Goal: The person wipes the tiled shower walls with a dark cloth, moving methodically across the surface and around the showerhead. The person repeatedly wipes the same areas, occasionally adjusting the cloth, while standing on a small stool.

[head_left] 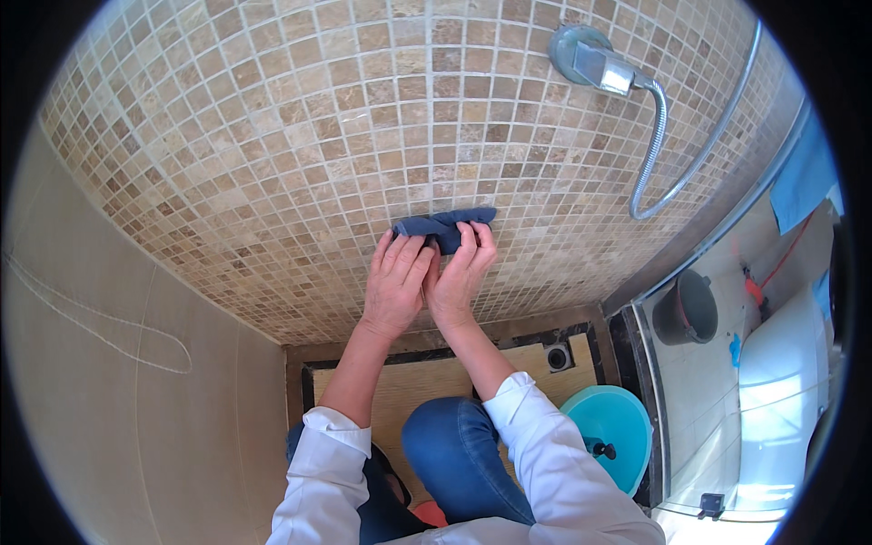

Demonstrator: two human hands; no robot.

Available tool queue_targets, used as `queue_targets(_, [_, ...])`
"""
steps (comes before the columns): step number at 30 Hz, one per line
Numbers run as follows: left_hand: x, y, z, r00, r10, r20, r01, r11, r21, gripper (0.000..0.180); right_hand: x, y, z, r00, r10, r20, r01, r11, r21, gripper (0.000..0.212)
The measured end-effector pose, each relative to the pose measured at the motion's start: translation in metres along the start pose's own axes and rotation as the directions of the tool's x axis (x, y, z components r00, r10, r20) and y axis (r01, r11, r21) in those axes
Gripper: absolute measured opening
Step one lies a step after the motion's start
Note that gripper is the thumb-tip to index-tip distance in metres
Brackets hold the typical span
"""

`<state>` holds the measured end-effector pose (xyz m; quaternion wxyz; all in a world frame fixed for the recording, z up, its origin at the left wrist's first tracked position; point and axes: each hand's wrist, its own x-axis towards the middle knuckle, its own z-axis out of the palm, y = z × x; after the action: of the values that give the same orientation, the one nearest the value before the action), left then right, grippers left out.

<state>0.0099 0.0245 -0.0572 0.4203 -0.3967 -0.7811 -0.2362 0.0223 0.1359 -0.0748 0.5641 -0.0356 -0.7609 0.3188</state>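
Brightly lit, lower-right glare, fisheye-bent tiled wall [300, 136]

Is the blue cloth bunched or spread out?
Bunched: the cloth is a narrow, creased band against the tiled wall, at the left hand and right hand.

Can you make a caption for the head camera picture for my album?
Left hand and right hand hold a blue cloth against a tiled wall, with a turquoise basin nearby.
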Motion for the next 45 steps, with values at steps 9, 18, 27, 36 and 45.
queue_targets(9, [0.020,0.029,0.001,0.987,0.024,0.158,0.017,0.968,-0.252,0.054,0.028,0.035,-0.014,0.983,0.043,-0.176,-0.054,0.997,-0.058,0.044])
queue_targets(18, [0.039,0.036,0.005,0.983,-0.113,0.147,0.151,0.947,-0.284,0.056,0.026,0.032,-0.007,0.988,-0.056,-0.143,0.032,0.986,-0.163,0.052])
queue_targets(27, [0.041,0.018,-0.014,0.977,-0.212,-0.032,0.203,0.962,-0.182,0.061,0.100,0.027,-0.024,0.928,-0.003,-0.372,-0.049,0.990,-0.129,0.051])
queue_targets(36, [0.037,0.009,-0.020,0.942,-0.329,-0.058,0.315,0.933,-0.174,0.058,0.057,0.025,-0.005,0.917,-0.399,0.001,0.392,0.899,-0.198,0.047])
queue_targets(45, [0.037,-0.004,-0.029,0.856,-0.465,-0.226,0.405,0.874,-0.267,0.052,0.044,-0.024,0.029,0.856,-0.517,0.032,0.514,0.840,-0.176,0.044])
